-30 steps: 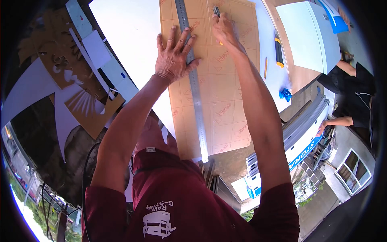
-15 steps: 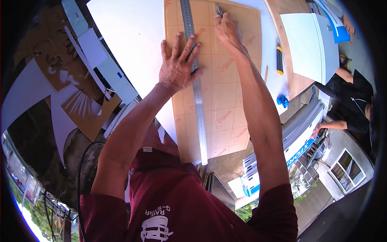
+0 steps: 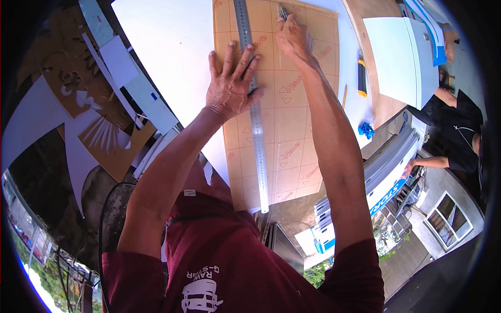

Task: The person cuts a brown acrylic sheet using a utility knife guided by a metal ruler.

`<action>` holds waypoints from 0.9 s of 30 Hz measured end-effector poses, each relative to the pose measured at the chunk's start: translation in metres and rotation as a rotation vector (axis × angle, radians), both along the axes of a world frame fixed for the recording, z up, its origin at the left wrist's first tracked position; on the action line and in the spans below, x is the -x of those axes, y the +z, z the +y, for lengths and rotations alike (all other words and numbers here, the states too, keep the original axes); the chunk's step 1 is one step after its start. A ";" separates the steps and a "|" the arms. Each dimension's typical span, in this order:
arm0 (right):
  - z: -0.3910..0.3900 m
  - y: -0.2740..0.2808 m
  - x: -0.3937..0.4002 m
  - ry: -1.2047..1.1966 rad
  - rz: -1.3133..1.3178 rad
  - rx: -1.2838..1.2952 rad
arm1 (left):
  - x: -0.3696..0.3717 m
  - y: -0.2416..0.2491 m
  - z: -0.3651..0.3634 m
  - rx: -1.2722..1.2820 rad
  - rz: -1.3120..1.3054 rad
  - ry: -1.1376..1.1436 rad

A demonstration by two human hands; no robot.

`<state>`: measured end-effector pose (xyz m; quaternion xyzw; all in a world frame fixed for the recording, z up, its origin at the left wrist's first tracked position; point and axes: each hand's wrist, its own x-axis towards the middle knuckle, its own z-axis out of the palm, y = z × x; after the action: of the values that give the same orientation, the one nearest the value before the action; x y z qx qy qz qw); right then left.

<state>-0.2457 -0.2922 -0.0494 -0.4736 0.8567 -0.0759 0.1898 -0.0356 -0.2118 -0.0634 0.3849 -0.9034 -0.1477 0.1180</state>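
My left hand [image 3: 229,86] lies flat with spread fingers on a long steel ruler [image 3: 258,141], pressing it onto a sheet covered in brown printed film [image 3: 292,115]. The ruler runs lengthwise along the sheet's left part. Near the far edge, right of the ruler and apart from it, my right hand [image 3: 294,39] is closed around a small grey metal tool [image 3: 283,12]. Only the tool's end shows above the fingers, so its exact kind is hidden. A faint pale line runs down the film below that hand.
Under the sheet is a white board [image 3: 162,31]. To the right lie a yellow-and-black utility knife [image 3: 361,78], a pencil [image 3: 345,96] and a crumpled blue thing [image 3: 366,130]. Cut-out scraps [image 3: 104,133] lie at left. A person in black [image 3: 451,122] is at the right.
My right hand has shifted very slightly away and to the left with the tool. The left hand and ruler stay put. At the upper right, a blue-and-white piece and someone's hand have moved.
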 end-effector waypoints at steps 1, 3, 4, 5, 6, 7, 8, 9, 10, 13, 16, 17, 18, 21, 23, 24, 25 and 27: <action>0.000 0.001 -0.001 0.009 0.007 0.005 | 0.000 0.000 0.000 0.001 0.003 0.001; 0.001 0.009 -0.005 0.055 0.108 0.008 | 0.000 -0.001 -0.001 0.005 0.005 0.003; 0.003 0.013 -0.006 0.078 0.160 0.009 | 0.000 0.000 -0.001 0.004 0.005 0.002; 0.003 0.015 -0.007 0.083 0.146 0.012 | 0.000 -0.001 -0.001 0.004 0.004 0.002; 0.004 0.016 -0.009 0.088 0.131 0.015 | 0.000 -0.001 -0.001 0.003 0.008 0.002; 0.004 0.017 -0.010 0.093 0.116 0.017 | 0.000 -0.001 -0.001 0.001 0.011 0.002; 0.003 0.018 -0.011 0.088 0.134 0.007 | 0.000 -0.001 0.000 -0.001 0.016 0.002; 0.003 0.017 -0.013 0.083 0.152 -0.004 | 0.001 0.000 0.000 0.002 0.012 0.002; 0.001 0.017 -0.014 0.079 0.169 -0.013 | 0.001 0.000 0.000 0.007 0.007 0.003; 0.000 0.017 -0.016 0.102 0.194 -0.031 | 0.000 0.001 0.000 -0.003 0.006 0.004; 0.002 0.003 -0.008 0.143 0.188 0.027 | -0.001 0.002 -0.003 -0.009 -0.007 0.004; 0.004 -0.001 -0.008 0.132 0.188 0.021 | 0.000 0.003 -0.001 -0.015 -0.011 0.000; 0.000 -0.005 -0.007 0.125 0.188 0.024 | 0.001 0.004 -0.002 -0.020 -0.008 0.002; 0.001 0.000 -0.011 0.104 0.155 -0.041 | 0.000 0.003 -0.002 -0.033 -0.008 0.005; 0.001 0.002 -0.008 0.120 0.141 -0.034 | 0.000 0.002 -0.001 -0.029 -0.005 0.004; 0.004 -0.001 -0.005 0.141 0.141 0.003 | 0.000 0.002 0.000 -0.033 0.002 0.004; 0.003 -0.005 -0.001 0.164 0.141 0.047 | 0.000 0.001 -0.001 -0.031 0.009 0.006; -0.001 0.027 -0.004 0.063 -0.099 -0.073 | 0.000 0.002 0.000 -0.034 0.020 0.008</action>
<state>-0.2418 -0.2937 -0.0220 -0.4887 0.8332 -0.0620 0.2512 -0.0355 -0.2121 -0.0617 0.3890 -0.8980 -0.1664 0.1209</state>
